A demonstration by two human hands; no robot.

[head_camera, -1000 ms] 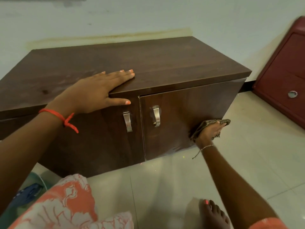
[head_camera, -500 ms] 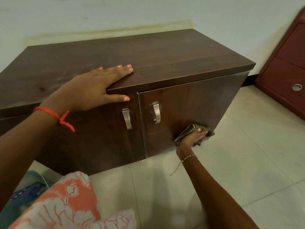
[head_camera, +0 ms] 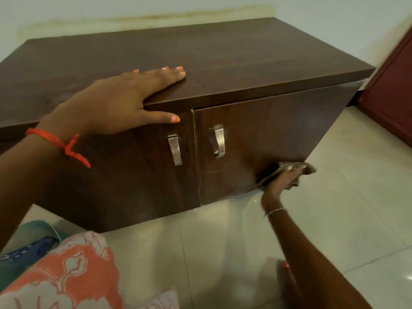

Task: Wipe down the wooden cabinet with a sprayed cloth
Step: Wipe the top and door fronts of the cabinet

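**Wiping lower right door: hazards and clearances**

The right hand (head_camera: 281, 181) presses the cloth (head_camera: 289, 169) against the lower right corner of the cabinet (head_camera: 256, 63), fingers curled around the fabric. The left hand (head_camera: 133, 101) lies flat on the top edge, fingers extended, grasping nothing.

Risk: the cloth overhangs the door's outer edge; a further outward stroke may slip it off the panel. A low stroke may drag it onto the floor (head_camera: 334, 219). The floor to the right offers open room; the red furniture (head_camera: 392, 97) stands well apart.

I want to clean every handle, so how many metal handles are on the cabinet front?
2. One handle is on the left door, near its right edge. The other handle is on the right door, near its left edge. None looks hidden.
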